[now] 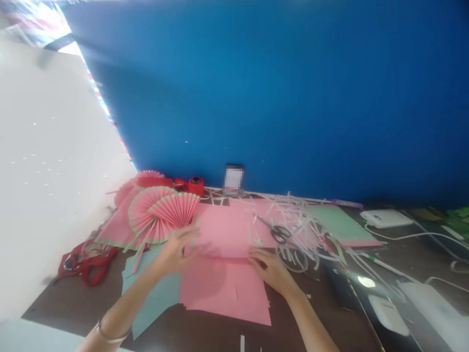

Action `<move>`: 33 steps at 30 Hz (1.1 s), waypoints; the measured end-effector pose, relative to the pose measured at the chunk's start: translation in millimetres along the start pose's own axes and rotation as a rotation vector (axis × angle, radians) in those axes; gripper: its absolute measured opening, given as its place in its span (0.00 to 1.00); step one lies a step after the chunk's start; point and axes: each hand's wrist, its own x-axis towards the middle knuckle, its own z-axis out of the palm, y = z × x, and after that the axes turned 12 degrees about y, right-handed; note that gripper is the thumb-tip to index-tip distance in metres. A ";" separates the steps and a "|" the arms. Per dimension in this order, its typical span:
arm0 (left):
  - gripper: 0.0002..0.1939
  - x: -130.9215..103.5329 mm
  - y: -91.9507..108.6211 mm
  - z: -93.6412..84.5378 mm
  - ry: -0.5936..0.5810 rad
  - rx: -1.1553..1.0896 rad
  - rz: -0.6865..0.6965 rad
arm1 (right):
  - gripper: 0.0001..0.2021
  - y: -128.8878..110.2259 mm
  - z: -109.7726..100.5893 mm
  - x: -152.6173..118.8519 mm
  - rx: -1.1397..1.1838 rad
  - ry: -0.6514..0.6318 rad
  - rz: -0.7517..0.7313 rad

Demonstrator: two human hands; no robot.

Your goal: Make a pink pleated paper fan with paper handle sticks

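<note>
Misalignment is the likeliest fault for the pink paper sheet [223, 233], which lies between the hands, overlapping loose pink sheets [223, 288] on the counter [205, 335]. The left hand [175, 254], fingers loosely spread, is at its left side; the right hand [269, 269] is curled at its near right corner, whether pinching or merely pressing I cannot tell. Uneven pressure could skew it over the unsquared sheets. Rightward drift could snag the scissors [280, 233] or tangled paper strips [298, 220]; a leftward sweep could crush the pleated fans [183, 208].
</note>
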 end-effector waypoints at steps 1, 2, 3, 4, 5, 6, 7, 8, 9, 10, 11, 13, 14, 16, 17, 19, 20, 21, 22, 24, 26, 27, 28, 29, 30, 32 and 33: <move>0.14 -1.8 -3.0 5.3 -0.048 0.012 0.036 | 0.08 0.4 0.5 0.1 0.001 0.004 -0.005; 0.14 -3.8 -6.2 10.3 -0.099 0.023 0.069 | 0.08 0.5 1.0 0.0 0.000 0.009 -0.011; 0.13 -5.9 -9.5 14.7 -0.147 0.032 0.096 | 0.08 0.5 1.4 -0.4 -0.002 0.013 -0.016; 0.12 -8.1 -12.7 18.2 -0.184 0.035 0.110 | 0.09 0.3 1.6 -1.0 -0.007 0.016 -0.015; 0.11 -10.3 -15.9 20.7 -0.204 0.032 0.109 | 0.10 0.0 1.8 -1.7 -0.014 0.015 -0.010; 0.12 -12.5 -19.0 22.2 -0.211 0.026 0.109 | 0.11 -0.4 1.8 -2.5 -0.021 0.010 -0.004; 0.13 -14.7 -21.8 23.1 -0.213 0.023 0.114 | 0.11 -0.8 1.8 -3.2 -0.026 0.000 -0.002; 0.13 -16.7 -24.2 23.5 -0.212 0.023 0.122 | 0.11 -1.1 1.8 -3.7 -0.030 -0.016 -0.008; 0.14 -18.5 -26.3 23.8 -0.211 0.027 0.131 | 0.10 -1.2 1.7 -4.1 -0.035 -0.031 -0.021; 0.14 -20.1 -28.0 24.1 -0.209 0.033 0.139 | 0.09 -1.2 1.8 -4.3 -0.043 -0.045 -0.038; 0.14 -21.4 -29.3 24.5 -0.207 0.039 0.144 | 0.08 -1.2 1.8 -4.2 -0.052 -0.057 -0.057; 0.14 -23.3 -30.8 25.9 -0.204 0.042 0.145 | 0.05 -1.0 2.1 -3.4 -0.073 -0.063 -0.086; 0.14 -23.8 -31.2 26.6 -0.204 0.038 0.144 | 0.04 -1.3 2.2 -2.7 -0.082 -0.057 -0.097; 0.14 -24.2 -31.6 27.5 -0.203 0.025 0.137 | 0.04 -2.8 2.3 -0.8 -0.090 -0.050 -0.107; 0.14 -24.1 -31.6 27.6 -0.202 0.022 0.128 | 0.04 -4.1 2.3 0.3 -0.089 -0.053 -0.103; 0.14 -23.5 -31.6 27.3 -0.198 0.024 0.090 | 0.05 -7.1 2.1 2.4 -0.072 -0.082 -0.078; 0.13 -23.1 -31.7 26.9 -0.198 0.029 0.059 | 0.05 -8.4 2.1 3.3 -0.056 -0.102 -0.058; 0.13 -22.8 -31.8 26.6 -0.201 0.033 0.026 | 0.06 -9.3 2.1 4.0 -0.039 -0.118 -0.038; 0.12 -22.6 -32.0 26.5 -0.207 0.036 -0.005 | 0.07 -9.7 2.1 4.5 -0.021 -0.129 -0.021; 0.11 -23.0 -33.0 26.7 -0.220 0.037 -0.039 | 0.08 -8.8 2.5 4.6 0.007 -0.136 0.003; 0.11 -24.6 -34.5 27.6 -0.226 0.043 -0.035 | 0.08 -6.4 2.7 4.0 0.022 -0.132 0.013; 0.11 -25.7 -35.3 28.1 -0.225 0.050 -0.023 | 0.08 -5.2 2.6 3.6 0.028 -0.131 0.019; 0.11 -26.7 -36.0 28.5 -0.223 0.059 -0.008 | 0.08 -4.1 2.4 3.3 0.032 -0.133 0.028; 0.11 -27.5 -36.5 28.8 -0.219 0.069 0.008 | 0.08 -3.3 2.1 3.1 0.036 -0.134 0.038; 0.11 -28.2 -36.8 29.0 -0.214 0.080 0.024 | 0.08 -2.8 1.7 2.9 0.038 -0.133 0.049; 0.12 -28.7 -37.0 29.5 -0.209 0.097 0.042 | 0.08 -2.3 1.2 2.7 0.037 -0.130 0.069; 0.12 -28.6 -37.0 29.8 -0.208 0.102 0.042 | 0.08 -2.2 1.3 2.5 0.037 -0.133 0.078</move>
